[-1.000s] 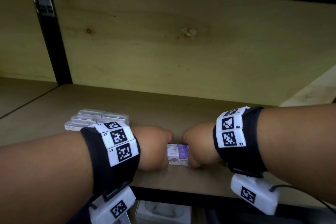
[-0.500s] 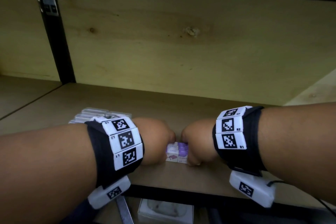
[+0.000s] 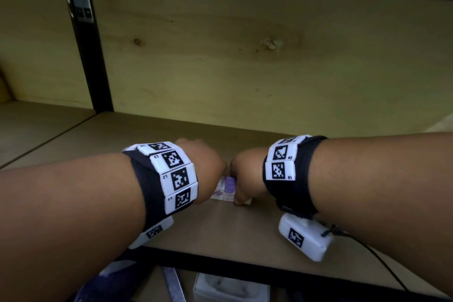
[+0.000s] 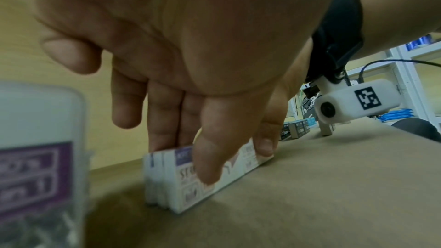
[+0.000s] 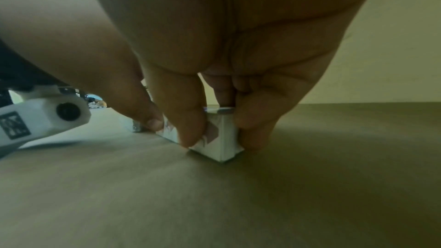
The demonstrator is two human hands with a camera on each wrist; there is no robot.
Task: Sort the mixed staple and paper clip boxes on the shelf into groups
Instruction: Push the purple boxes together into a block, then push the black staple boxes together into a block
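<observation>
A short row of white and purple staple boxes (image 3: 225,190) stands on the wooden shelf (image 3: 245,233) between my two hands. My left hand (image 3: 203,169) grips its left end. In the left wrist view the thumb (image 4: 207,167) lies on the front of the staple boxes (image 4: 181,186) and the fingers reach behind them. My right hand (image 3: 245,176) pinches the right end, thumb in front and fingers at the side of the end box (image 5: 222,139). A clear paper clip box (image 4: 35,157) with a purple label stands close by on the left, blurred.
A wooden back panel (image 3: 245,56) closes the shelf, and a black upright post (image 3: 90,56) stands at the back left. The shelf's front edge (image 3: 245,270) runs below my wrists, with a white container (image 3: 230,287) underneath. More small boxes (image 4: 296,129) stand further right.
Both hands keep their grip and have slid the staple boxes a little back and to the left. My left forearm now hides the stack of clear boxes seen earlier.
</observation>
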